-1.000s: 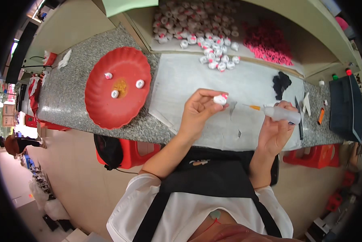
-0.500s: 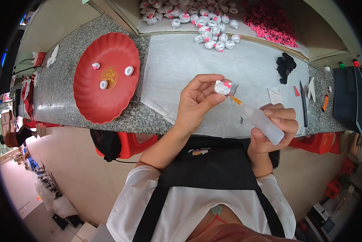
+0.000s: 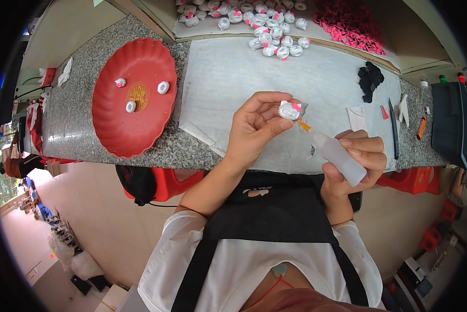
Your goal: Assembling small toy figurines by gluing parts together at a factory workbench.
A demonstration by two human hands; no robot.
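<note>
Two hands, yours, over white sheet: left hand pinches small white cat-head figure with pink bow, above sheet's middle; right hand grips squeeze bottle, orange nozzle at figure's lower edge, contact unclear. Left of sheet, red scalloped tray bears three white pieces. At sheet's far edge, white heap. On sheet's right part, black cloth.

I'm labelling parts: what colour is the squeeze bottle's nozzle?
The nozzle is orange, clearest in the head view.
</note>
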